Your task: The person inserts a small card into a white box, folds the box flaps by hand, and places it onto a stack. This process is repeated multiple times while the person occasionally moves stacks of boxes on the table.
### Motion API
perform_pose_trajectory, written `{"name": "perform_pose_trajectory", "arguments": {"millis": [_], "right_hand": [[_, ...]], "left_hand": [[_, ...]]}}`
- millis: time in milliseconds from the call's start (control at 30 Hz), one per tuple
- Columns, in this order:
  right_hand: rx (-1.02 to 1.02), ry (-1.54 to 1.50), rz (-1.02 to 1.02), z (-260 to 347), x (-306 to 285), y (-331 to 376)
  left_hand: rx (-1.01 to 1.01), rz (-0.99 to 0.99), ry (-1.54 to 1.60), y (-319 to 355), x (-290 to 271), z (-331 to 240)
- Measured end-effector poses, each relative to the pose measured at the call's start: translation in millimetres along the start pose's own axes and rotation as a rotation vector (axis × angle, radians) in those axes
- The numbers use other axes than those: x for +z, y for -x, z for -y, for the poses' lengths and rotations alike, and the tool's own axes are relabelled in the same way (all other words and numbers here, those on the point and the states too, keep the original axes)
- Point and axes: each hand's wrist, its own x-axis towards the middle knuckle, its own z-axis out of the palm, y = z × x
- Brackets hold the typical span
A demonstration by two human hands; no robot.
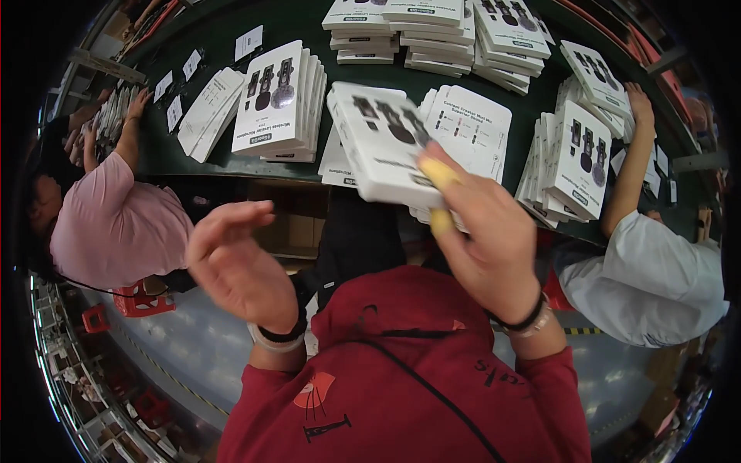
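Observation:
My right hand [488, 241], with yellow covers on thumb and forefinger, grips the lower right corner of a flat white microphone box [378, 154]. Dark clip-on microphones are pictured on its front, and the box is tilted and slightly blurred. To its left, my left hand [241, 264] is raised off the table's near edge, fingers stretched and holding nothing. Beneath and beside the held box lie white printed sleeves or sheets [482, 123], partly covered by it. A leaning stack of similar boxes [266, 108] stands beyond my left hand.
More box stacks [436, 38] rise at the back of the dark green table [305, 21]. Another group [583, 154] sits right, by a co-worker in a light shirt [644, 282]. Small cards [191, 65] lie left, near a co-worker in pink [123, 220]. A cardboard box [301, 224] is below the edge.

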Motion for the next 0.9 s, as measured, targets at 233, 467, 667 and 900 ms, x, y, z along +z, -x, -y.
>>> {"name": "perform_pose_trajectory", "arguments": {"millis": [233, 467, 667, 900], "right_hand": [[-0.116, 0.380, -0.008, -17, 92, -18], [-0.109, 0.399, 0.119, -18, 110, -15], [-0.065, 0.263, 0.034, -9, 71, -2], [0.065, 0.244, -0.040, -27, 18, 28]], "left_hand": [[-1.034, 0.097, 0.233, 47, -2, 50], [-1.254, 0.057, 0.656, 53, 3, 82], [-1.301, -0.070, 0.670, 49, 0, 85], [-1.187, 0.505, 0.244, 41, 22, 35]]}}
